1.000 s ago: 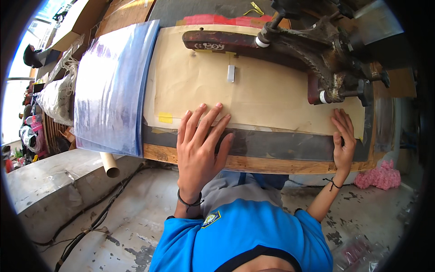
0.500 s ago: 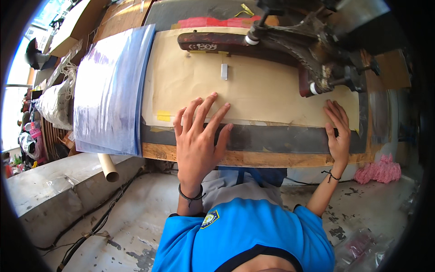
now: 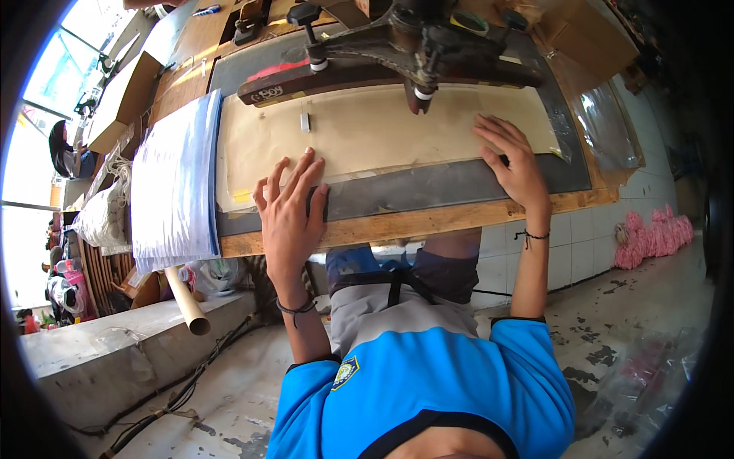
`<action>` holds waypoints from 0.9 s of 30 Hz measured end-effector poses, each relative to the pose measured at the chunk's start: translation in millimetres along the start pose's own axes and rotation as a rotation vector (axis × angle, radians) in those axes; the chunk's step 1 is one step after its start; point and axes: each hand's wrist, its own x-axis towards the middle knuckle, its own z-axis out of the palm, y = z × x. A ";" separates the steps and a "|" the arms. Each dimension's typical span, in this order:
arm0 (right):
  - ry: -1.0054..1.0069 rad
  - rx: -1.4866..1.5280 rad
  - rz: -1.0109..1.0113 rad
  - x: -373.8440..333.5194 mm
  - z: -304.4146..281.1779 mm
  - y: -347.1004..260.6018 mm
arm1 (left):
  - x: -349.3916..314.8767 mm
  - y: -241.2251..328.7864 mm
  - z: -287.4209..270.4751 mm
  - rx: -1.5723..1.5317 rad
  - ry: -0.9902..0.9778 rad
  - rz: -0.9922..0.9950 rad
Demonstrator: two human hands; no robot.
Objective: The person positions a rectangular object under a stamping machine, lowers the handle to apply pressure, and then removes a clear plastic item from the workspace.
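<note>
A long tan sheet [image 3: 367,134] lies on the dark grey mat of the workbench. My left hand [image 3: 290,210] rests by its near left edge, fingers spread and fingertips on the sheet. Toward the sheet's right part, my right hand [image 3: 518,157] lies with fingers stretched out and thumb apart, fingertips on or just over the surface. Neither hand holds anything. A small grey block [image 3: 306,122] sits on the sheet beyond my left fingertips. Across the far side runs a dark red bar [image 3: 352,83], carried by a dark metal frame [image 3: 382,50] with knobs.
A stack of clear plastic sheets [image 3: 174,176] hangs over the bench's left end. Below it juts a cardboard tube [image 3: 187,302]. Pink strands [image 3: 654,237] lie at the right by the tiled wall. Cardboard boxes [image 3: 589,38] stand at the far right. Black cables [image 3: 191,382] cross the floor.
The view has turned and shifted, so the bench appears tilted up to the right. My right hand has moved inward from the sheet's right end. My left hand stays near the left edge.
</note>
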 end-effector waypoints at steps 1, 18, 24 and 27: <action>0.008 -0.011 -0.009 -1.4 0.4 2.2 | -0.9 -0.6 2.2 -0.005 0.010 0.008; -0.022 -0.040 -0.024 22.2 1.9 17.7 | 48.6 -24.4 31.5 -0.009 -0.035 0.254; -0.030 -0.091 -0.146 34.4 17.2 36.3 | 69.3 -28.2 27.9 -0.008 -0.127 0.251; 0.007 -0.027 -0.179 40.8 13.9 47.1 | 67.4 -28.5 31.7 -0.053 -0.101 0.250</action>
